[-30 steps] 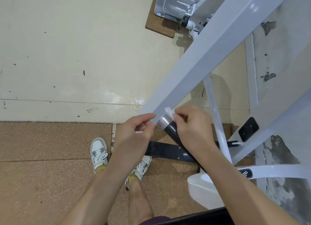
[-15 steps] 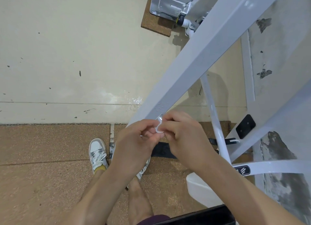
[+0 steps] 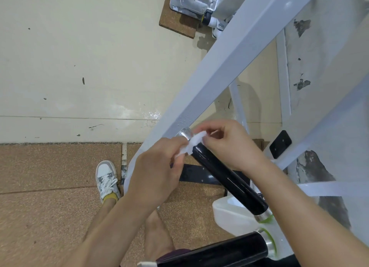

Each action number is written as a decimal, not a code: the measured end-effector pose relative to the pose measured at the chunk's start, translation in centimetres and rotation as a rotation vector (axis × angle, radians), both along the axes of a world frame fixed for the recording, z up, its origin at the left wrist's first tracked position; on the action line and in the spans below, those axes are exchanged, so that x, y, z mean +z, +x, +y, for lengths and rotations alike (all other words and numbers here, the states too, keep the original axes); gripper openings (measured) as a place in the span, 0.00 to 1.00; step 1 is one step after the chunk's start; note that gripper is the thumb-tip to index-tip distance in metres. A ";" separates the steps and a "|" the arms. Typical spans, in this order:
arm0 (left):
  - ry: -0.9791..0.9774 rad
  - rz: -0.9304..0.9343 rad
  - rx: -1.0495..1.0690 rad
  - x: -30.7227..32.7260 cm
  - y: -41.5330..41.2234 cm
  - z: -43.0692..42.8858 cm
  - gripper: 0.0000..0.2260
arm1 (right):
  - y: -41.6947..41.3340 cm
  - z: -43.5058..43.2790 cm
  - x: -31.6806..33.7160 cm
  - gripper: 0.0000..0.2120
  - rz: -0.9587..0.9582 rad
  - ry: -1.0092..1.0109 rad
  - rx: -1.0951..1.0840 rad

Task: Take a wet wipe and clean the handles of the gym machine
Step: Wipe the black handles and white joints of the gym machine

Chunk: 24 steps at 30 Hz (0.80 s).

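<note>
Starting nearest, a second black handle (image 3: 215, 250) lies across the bottom at 6 o'clock, untouched. Just past it, left hand (image 3: 157, 171) and right hand (image 3: 229, 145) each pinch an end of the wet wipe (image 3: 194, 142), fingers curled, draping it over the far end of the main handle (image 3: 225, 179). The wipe looks limp, light and damp, so it is best held by its edges and wrapped round. The glossy grip looks rigid, probably slick. Its long axis runs from 5 o'clock to the chrome cap (image 3: 184, 133) at 11. Beyond stands the white frame beam (image 3: 229, 67).
</note>
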State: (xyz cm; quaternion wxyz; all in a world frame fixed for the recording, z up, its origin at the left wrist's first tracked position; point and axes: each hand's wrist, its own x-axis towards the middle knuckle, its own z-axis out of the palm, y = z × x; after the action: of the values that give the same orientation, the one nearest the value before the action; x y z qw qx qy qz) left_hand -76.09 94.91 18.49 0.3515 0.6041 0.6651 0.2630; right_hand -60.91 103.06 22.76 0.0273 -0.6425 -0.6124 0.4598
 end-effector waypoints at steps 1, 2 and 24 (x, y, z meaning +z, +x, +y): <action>0.000 0.004 -0.036 0.1 0.1 0.0 0.11 | -0.4 -0.3 0.2 0.11 -0.009 0.003 0.031; 0.008 0.009 -0.056 0.1 0.2 0.0 0.11 | -0.8 -0.6 0.4 0.10 -0.016 0.020 0.056; -0.131 -0.310 0.167 0.9 0.0 0.8 0.21 | -4.3 -5.3 -0.5 0.06 -0.498 0.671 0.345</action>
State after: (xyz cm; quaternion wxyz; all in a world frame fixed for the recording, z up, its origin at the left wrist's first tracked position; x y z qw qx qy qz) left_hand -76.04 95.74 19.42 0.4654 0.4748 0.6665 0.3372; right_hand -65.22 97.74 22.26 0.0086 -0.5776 -0.8137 0.0649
